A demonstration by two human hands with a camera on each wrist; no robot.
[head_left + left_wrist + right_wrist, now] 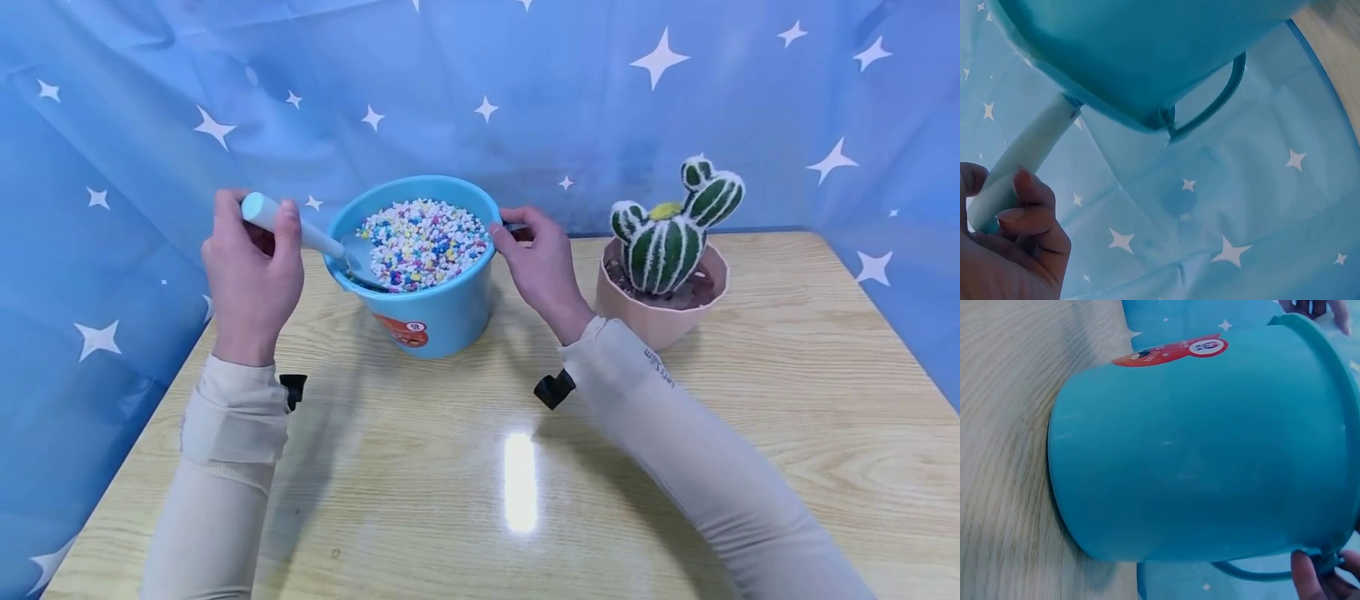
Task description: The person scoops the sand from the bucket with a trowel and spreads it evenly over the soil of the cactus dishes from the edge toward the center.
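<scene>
My left hand (pixel 253 287) grips the pale blue handle of a small trowel (pixel 321 241). The trowel leans over the left rim of a light blue bucket (pixel 457 321), its blade partly sunk in small multicoloured pebbles (pixel 431 250). In the left wrist view, fingers curl round the handle (pixel 1038 137) outside the bucket wall. My right hand (pixel 542 265) pinches the bucket's right rim; the right wrist view shows the thumb and fingers where the bail handle (pixel 1254 574) joins. Upright on the table, the bucket bears a red sticker (pixel 405 331).
A green and white cactus (pixel 660 254) stands in a pale pink pot (pixel 660 323) to the right of the bucket, behind my right forearm. The wooden table (pixel 420 475) ends at a blue curtain with white stars (pixel 570 100) at the back and sides.
</scene>
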